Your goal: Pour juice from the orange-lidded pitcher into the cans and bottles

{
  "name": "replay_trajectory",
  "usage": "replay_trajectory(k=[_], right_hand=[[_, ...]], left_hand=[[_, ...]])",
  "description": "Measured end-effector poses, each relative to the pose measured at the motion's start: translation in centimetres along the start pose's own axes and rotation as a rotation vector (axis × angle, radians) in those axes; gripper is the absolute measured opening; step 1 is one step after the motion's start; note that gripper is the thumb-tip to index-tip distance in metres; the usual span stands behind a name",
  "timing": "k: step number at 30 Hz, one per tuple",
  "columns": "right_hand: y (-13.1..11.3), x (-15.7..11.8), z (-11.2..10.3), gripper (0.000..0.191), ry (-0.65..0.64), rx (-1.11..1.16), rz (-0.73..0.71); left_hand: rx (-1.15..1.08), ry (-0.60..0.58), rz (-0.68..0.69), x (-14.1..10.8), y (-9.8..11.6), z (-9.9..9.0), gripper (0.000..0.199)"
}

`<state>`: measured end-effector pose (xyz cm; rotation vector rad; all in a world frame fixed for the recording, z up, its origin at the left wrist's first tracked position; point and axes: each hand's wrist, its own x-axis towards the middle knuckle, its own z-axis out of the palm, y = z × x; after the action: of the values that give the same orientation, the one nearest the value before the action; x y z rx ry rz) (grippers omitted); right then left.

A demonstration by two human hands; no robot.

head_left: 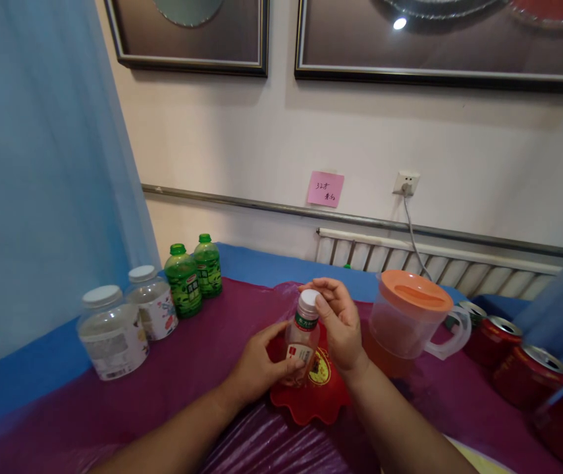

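The wall (261, 141) is pale, and two big pictures in dark frames hang on it, a smaller one (192, 49) and a wider one (439, 49). A bright white spot (400, 24) shines on the wide one (it looks like a tiny moon). Below is a pink note (325, 189) with writing. A gray cord (413, 230) hangs from a white socket (406, 182). A long metal bar (241, 200) runs over a pale heater (503, 273). Blue curtains (49, 145) hang at both sides. The table (256, 263) is blue, with a shiny purple cover (187, 368) on top.
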<state>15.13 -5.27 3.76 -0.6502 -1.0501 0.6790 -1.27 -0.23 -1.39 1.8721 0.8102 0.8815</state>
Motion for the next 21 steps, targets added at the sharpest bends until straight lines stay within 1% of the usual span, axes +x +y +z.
replay_trajectory(k=[6,14,16,21], right_hand=[[0.42,-0.19,0.37,0.024,0.030,-0.050,-0.055],[0.68,-0.16,0.56,0.024,0.057,-0.146,-0.059],[0.65,-0.12,0.54,0.028,0.067,-0.178,-0.047],[0.79,0.07,-0.03,0.052,0.051,-0.279,-0.033]], left_hand=[[0.001,-0.008,0.012,0.04,0.01,-0.02,0.069],[0.008,-0.004,0.016,0.05,-0.14,0.02,0.067],[0.022,0.010,0.016,-0.01,-0.23,0.01,0.065],[0.025,0.071,0.009,0.02,-0.26,-0.03,0.066]])
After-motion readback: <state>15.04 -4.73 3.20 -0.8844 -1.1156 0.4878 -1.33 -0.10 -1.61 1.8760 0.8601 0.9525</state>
